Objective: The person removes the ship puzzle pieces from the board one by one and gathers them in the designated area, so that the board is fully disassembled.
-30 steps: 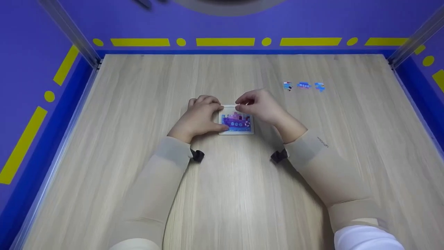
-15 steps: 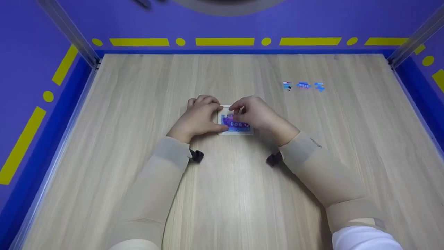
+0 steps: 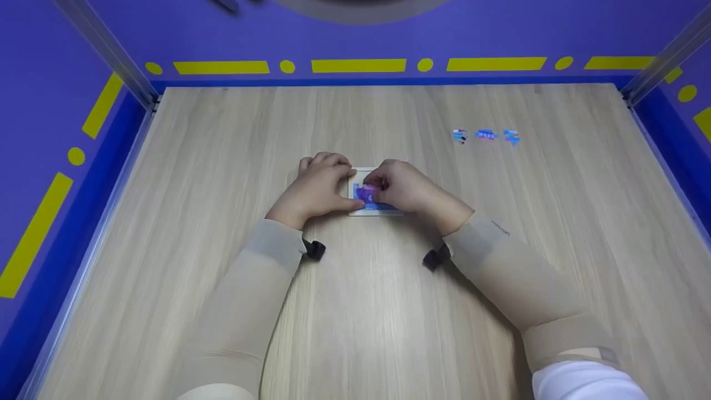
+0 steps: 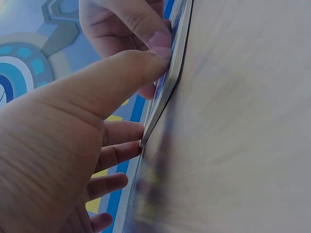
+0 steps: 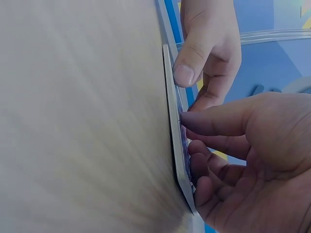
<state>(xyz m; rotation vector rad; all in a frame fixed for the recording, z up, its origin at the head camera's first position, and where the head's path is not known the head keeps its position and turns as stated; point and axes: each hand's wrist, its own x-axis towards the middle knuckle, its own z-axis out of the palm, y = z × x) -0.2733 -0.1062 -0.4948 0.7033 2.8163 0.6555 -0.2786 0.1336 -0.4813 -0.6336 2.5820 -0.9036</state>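
A small jigsaw puzzle in a pale tray (image 3: pixel 361 174) lies on the table, with purple and blue ship-picture pieces in it. My left hand (image 3: pixel 319 188) rests at its left side: in the left wrist view the straight thumb presses on the front edge while two fingertips touch the rim. My right hand (image 3: pixel 406 186) bends over the picture, thumb and fingertips down on its surface. In the right wrist view those curled fingers touch the face of the puzzle (image 5: pixel 175 131). Whether a piece sits between them is hidden.
Three loose jigsaw pieces lie at the back right: a left one (image 3: pixel 460 136), a blue middle one (image 3: pixel 486 134) and a right one (image 3: pixel 511 137). Blue panels (image 3: pixel 355 41) with yellow marks enclose the wooden table (image 3: pixel 361 311) at the back and sides.
My right hand has moved from the tray's upper edge down and left over the picture, covering more of the ship. My left hand keeps its place.
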